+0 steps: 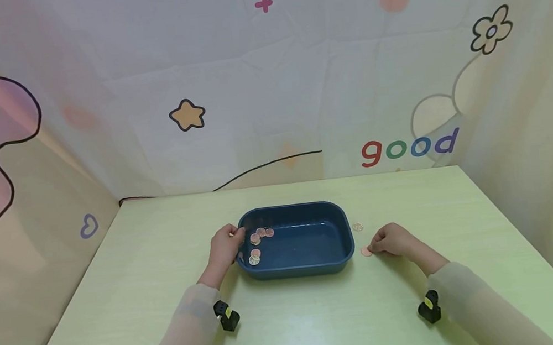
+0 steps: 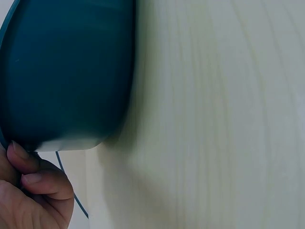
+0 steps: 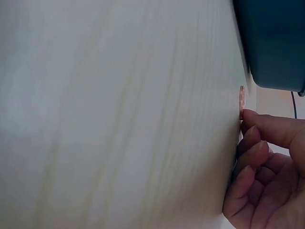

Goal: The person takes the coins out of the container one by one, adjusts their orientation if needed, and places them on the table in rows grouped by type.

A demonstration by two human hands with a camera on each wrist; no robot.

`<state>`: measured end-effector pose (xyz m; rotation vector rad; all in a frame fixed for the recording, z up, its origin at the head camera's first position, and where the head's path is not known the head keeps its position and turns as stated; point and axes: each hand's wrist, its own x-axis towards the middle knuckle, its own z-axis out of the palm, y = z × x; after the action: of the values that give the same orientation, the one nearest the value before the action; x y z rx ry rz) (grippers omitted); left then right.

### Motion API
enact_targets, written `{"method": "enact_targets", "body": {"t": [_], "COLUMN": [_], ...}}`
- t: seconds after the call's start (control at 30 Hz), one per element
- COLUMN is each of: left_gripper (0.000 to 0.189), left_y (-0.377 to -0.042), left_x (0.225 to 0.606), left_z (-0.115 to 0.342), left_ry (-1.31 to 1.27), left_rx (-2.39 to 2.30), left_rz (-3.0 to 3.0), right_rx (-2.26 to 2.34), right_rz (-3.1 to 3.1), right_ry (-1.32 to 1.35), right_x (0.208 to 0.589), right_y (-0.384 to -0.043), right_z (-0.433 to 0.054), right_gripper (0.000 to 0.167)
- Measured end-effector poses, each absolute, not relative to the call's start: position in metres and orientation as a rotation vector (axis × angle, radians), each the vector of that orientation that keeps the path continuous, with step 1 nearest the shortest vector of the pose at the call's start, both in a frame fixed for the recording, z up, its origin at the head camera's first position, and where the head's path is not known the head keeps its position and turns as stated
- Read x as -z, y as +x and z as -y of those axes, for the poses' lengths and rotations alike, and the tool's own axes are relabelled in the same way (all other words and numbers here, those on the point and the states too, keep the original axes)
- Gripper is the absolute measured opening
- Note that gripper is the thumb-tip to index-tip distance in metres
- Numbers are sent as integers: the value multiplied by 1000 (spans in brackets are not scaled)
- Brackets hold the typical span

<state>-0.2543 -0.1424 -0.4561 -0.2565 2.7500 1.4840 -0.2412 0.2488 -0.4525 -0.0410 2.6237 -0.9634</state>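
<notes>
A dark blue rectangular basin rests on the table. My left hand grips its left rim, the thumb over the edge; the left wrist view shows the curled fingers at the basin's end. Several copper and silvery coins lie inside at the left, some overlapping. Right of the basin, my right hand pinches the edge of a copper coin low at the table surface. In the right wrist view, thumb and forefinger meet at the near edge of this coin.
A pale gold coin lies on the table just right of the basin, behind the pinched one. The light wood-grain table extends to a printed cloth backdrop at the back and sides.
</notes>
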Motion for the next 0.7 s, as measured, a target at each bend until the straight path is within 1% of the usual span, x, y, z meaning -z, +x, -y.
{"method": "enact_targets", "body": {"t": [0.1, 0.23, 0.33, 0.4, 0.53, 0.7], "left_gripper": [26, 26, 26, 25, 25, 26], "left_y": [-253, -253, -254, -255, -255, -255], "left_x": [456, 455, 455, 455, 457, 457], "left_z": [143, 142, 141, 141, 143, 144], "left_ry": [-262, -250, -247, -251, -251, -243], "left_rx": [-1488, -1502, -1497, -1490, -1485, -1497], "left_rz": [-2746, -2744, -2752, -2753, -2753, -2746], "right_rx": [997, 1085, 1122, 1129, 1117, 1000], "right_rz": [-2586, -2492, -2475, -2492, -2535, -2576], "right_ry": [-51, -30, -70, -139, -282, -488], "right_x": [451, 439, 421, 405, 371, 338], "right_y": [-242, -248, -255, -261, -272, -287], "right_z": [-252, -259, -262, -260, -247, -215], "right_gripper": [19, 31, 40, 43, 42, 34]}}
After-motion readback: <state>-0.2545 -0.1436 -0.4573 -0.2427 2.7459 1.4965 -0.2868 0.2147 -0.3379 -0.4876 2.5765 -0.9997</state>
